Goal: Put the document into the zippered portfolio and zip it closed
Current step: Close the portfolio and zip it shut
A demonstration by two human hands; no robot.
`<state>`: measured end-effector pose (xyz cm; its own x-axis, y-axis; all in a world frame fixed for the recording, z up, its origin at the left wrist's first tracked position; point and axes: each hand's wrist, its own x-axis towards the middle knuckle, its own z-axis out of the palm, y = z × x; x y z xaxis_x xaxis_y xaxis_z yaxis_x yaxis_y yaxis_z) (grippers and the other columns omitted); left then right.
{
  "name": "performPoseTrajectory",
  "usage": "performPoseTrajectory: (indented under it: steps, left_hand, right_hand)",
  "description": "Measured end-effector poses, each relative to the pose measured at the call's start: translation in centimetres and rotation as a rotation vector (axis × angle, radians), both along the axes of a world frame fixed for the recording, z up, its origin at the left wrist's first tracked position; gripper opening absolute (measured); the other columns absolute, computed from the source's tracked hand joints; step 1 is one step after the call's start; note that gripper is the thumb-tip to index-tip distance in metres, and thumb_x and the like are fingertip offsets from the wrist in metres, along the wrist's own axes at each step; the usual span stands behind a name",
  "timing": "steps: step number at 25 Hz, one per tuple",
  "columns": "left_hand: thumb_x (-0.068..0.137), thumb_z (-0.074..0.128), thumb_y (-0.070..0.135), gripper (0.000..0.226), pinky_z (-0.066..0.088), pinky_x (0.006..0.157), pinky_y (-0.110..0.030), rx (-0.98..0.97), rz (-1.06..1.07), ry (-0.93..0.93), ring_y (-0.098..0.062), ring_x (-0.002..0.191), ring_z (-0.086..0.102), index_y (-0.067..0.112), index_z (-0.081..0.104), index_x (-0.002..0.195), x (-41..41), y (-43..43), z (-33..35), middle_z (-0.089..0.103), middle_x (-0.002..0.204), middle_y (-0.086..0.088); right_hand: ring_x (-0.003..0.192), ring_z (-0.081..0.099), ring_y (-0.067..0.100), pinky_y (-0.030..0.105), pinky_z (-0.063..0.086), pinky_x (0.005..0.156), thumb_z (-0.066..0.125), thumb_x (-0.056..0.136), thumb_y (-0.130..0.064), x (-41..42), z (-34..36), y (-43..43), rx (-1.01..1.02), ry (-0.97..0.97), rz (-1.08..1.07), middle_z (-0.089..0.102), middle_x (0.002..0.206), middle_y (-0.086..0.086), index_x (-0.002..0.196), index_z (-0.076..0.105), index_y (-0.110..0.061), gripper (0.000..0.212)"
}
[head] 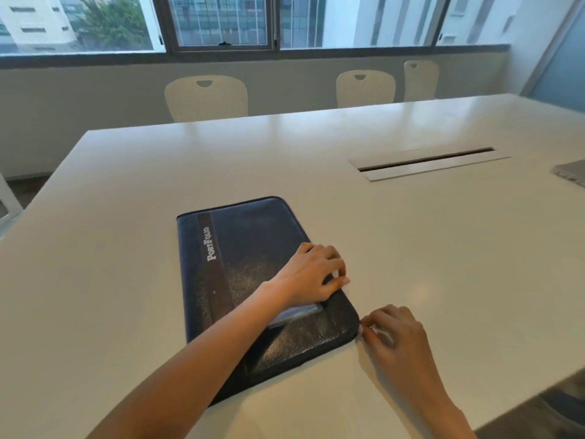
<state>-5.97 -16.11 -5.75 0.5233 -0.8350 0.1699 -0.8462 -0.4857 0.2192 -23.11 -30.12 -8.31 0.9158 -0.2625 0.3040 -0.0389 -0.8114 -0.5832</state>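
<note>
A dark blue zippered portfolio (247,248) with the word "PortFolio" on a brown stripe lies closed and flat on the white table (411,248). My left hand (311,275) lies on its right edge, fingers curled over the side. My right hand (391,332) is at the near right corner, where thumb and fingers pinch something small at the zipper line; the zipper pull itself is hidden by the fingers. No document shows outside the portfolio.
A cable slot (427,163) is set into the table behind the portfolio. A laptop corner (571,174) pokes in at the right edge. Three white chairs (205,98) stand along the far side under the windows.
</note>
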Motion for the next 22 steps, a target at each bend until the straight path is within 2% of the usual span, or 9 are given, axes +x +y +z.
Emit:
performPoseTrajectory:
  steps: [3, 7, 11, 14, 22]
  left_hand:
    - [0.093, 0.045, 0.05, 0.023, 0.032, 0.102, -0.039, -0.158, 0.01, -0.035, -0.006, 0.087, 0.049, 0.03, 0.053, 0.087, 0.2, 0.4, -1.0, 0.051, 0.093, 0.014]
    - [0.093, 0.042, 0.053, 0.027, 0.025, 0.105, -0.034, -0.126, -0.038, -0.049, -0.006, 0.09, 0.048, 0.03, 0.056, 0.091, 0.0, 0.1, -0.8, 0.054, 0.091, 0.014]
    - [0.093, 0.045, 0.046, 0.029, 0.033, 0.096, -0.032, -0.13, -0.071, -0.021, -0.007, 0.08, 0.042, 0.024, 0.057, 0.08, -0.1, -0.6, -0.9, 0.052, 0.081, 0.01]
    - [0.094, 0.045, 0.041, 0.027, 0.033, 0.094, -0.03, -0.161, -0.073, 0.0, -0.007, 0.078, 0.039, 0.021, 0.057, 0.08, 0.1, -0.7, -0.8, 0.049, 0.079, 0.01]
    - [0.094, 0.045, 0.033, 0.024, 0.028, 0.1, -0.028, -0.202, -0.066, -0.049, -0.01, 0.079, 0.044, 0.021, 0.06, 0.08, -1.1, -0.3, -0.5, 0.053, 0.08, 0.007]
  right_hand:
    - [0.076, 0.053, 0.003, 0.037, 0.044, 0.066, 0.075, 0.073, -0.017, 0.4, 0.0, 0.2, 0.041, 0.007, -0.046, 0.059, 0.07, -0.019, 0.064, 0.068, -0.026, 0.015]
    - [0.074, 0.053, 0.005, 0.035, 0.043, 0.064, 0.07, 0.07, -0.019, 0.8, 0.4, -0.3, 0.043, 0.026, -0.005, 0.057, 0.066, -0.019, 0.059, 0.062, -0.028, 0.016]
    - [0.074, 0.055, 0.005, 0.033, 0.044, 0.063, 0.07, 0.068, -0.026, 0.9, 0.8, -0.9, 0.056, 0.057, 0.085, 0.058, 0.067, -0.02, 0.059, 0.063, -0.028, 0.012]
    - [0.079, 0.056, 0.007, 0.026, 0.042, 0.063, 0.071, 0.072, -0.028, 1.6, 0.9, -1.4, 0.079, 0.08, 0.105, 0.061, 0.078, -0.018, 0.061, 0.061, -0.029, 0.015]
    - [0.075, 0.058, 0.009, 0.023, 0.048, 0.06, 0.065, 0.081, -0.034, 6.2, 1.2, -2.0, 0.11, 0.055, 0.188, 0.06, 0.073, -0.016, 0.068, 0.063, -0.032, 0.014]
